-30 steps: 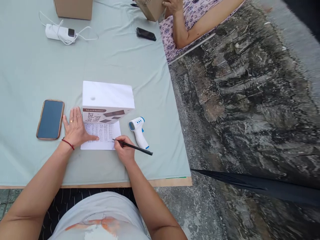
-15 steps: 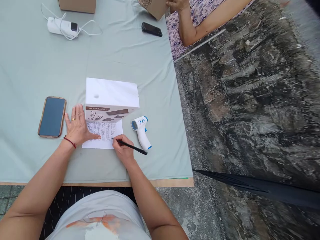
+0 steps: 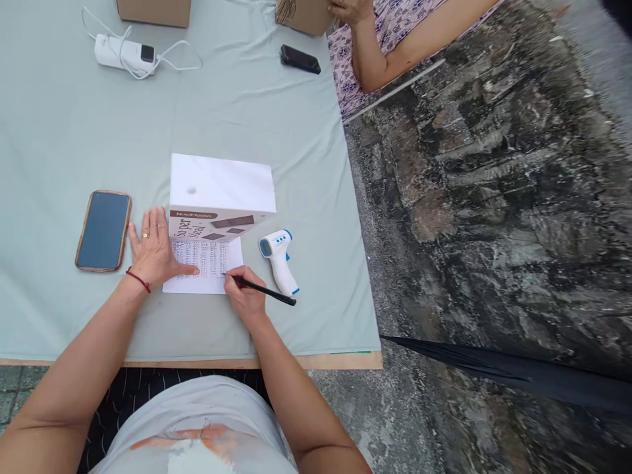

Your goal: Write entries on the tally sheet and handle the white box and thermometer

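My right hand (image 3: pixel 245 293) grips a black pen (image 3: pixel 269 291), its tip on the lower right part of a white sheet of paper (image 3: pixel 197 286) covered in columns of small handwriting. Flat across the sheet's left side lies my left hand (image 3: pixel 155 250), fingers stretched out and thumb pointing right. A white box (image 3: pixel 222 181) with brown print stands over the paper's far end and hides that part. To the right of the pen hand is a white and blue infrared thermometer (image 3: pixel 278 260). Left of my left hand lies a smartphone (image 3: pixel 103 230) in a brown-edged case.
A white device (image 3: pixel 123 52) tangled in its cable lies at the far left, near a cardboard box (image 3: pixel 154 12). At the far right are a black device (image 3: pixel 300 59), another cardboard box (image 3: pixel 306 18) and a person's arm (image 3: pixel 372 62). The cloth-covered table (image 3: pixel 316 316) ends on the right above stone ground.
The pen and my right hand have shifted very slightly to the right. My left hand stays in place. The far right cardboard box has turned a little beside the other person's hand.
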Tool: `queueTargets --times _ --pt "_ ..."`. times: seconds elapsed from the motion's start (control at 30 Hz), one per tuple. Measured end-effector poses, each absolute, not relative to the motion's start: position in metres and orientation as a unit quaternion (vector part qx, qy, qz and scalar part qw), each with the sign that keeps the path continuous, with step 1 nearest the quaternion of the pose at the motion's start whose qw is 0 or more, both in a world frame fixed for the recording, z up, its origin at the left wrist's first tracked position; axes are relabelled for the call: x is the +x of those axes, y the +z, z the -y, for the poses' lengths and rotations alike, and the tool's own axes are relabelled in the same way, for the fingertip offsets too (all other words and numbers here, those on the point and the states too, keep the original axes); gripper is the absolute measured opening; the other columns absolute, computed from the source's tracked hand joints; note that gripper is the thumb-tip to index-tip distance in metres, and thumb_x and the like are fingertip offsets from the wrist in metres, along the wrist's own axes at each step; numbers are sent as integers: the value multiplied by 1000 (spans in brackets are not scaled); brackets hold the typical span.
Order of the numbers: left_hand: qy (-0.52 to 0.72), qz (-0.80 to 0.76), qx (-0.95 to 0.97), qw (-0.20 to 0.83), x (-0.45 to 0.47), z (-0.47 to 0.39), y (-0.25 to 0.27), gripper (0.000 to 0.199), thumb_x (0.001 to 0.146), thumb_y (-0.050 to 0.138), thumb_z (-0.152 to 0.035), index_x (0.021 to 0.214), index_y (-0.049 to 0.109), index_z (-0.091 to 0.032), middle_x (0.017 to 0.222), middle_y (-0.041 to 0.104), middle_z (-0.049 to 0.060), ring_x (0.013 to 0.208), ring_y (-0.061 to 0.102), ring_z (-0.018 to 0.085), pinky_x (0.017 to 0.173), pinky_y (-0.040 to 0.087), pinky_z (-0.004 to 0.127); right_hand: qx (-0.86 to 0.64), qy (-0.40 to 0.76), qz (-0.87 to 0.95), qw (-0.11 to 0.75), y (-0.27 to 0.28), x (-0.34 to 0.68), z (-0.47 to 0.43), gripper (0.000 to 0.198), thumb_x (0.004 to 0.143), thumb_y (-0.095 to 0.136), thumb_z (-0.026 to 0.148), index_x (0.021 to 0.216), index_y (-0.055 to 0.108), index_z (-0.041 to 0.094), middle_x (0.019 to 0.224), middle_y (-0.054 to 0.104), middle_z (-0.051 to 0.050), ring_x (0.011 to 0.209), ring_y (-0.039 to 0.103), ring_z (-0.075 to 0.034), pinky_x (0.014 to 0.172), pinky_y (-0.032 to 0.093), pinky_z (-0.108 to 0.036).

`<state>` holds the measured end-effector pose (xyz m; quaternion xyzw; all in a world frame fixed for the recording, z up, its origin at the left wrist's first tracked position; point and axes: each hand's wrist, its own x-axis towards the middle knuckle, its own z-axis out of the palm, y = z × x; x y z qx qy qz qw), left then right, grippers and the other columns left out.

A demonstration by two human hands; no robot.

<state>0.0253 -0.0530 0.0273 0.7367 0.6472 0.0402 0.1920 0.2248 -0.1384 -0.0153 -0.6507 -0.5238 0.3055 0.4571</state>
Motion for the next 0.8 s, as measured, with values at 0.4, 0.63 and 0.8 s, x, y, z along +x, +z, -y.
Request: queueTargets --times 0.4,0.63,0.8 --pt "50 -642 739 195 24 53 25 159 46 90 -70 163 4 -4 167 11 31 158 3 47 123 -4 68 -650 297 530 456 -15 224 139 7 72 52 26 65 54 24 56 51 5 52 44 -12 54 39 -28" --pt "53 -645 737 195 25 53 26 160 45 91 -68 164 4 -6 168 12 30 158 3 47 124 -3 67 -652 302 524 457 -14 225 139 8 72 52 27 66 54 24 56 51 5 53 45 -12 53 39 -28" --pt "53 -644 737 197 24 52 25 158 46 90 -68 164 5 -7 168 10 28 158 3 47 124 -3 67 -656 299 513 465 -17 225 140 7 72 53 28 66 55 24 56 52 5 53 44 -12 53 39 -28"
